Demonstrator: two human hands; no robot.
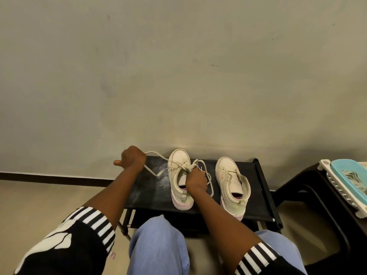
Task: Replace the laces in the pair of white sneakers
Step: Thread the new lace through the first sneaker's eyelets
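While your left hand is closed in a fist around one end of the lace and draws it out taut to the side, your right hand sits over the tongue of the left sneaker, fingers curled and pinching the lace at the upper eyelets. Both sneakers stand side by side on the black bench, toes toward the wall; the right sneaker waits apart, untouched.

You look to be working the lace through the left sneaker's eyelets. Whether it is coming out or going in I cannot tell from this head view. Either way, the next move calls for steadying the sneaker with your right hand while the left pulls along the line of the eyelet, not across it, so the loose loops beside your right wrist do not snag.

Your right fingertips and the eyelets beneath them are hidden. A blue tray at the right edge is cut off; its pale contents may be laces.
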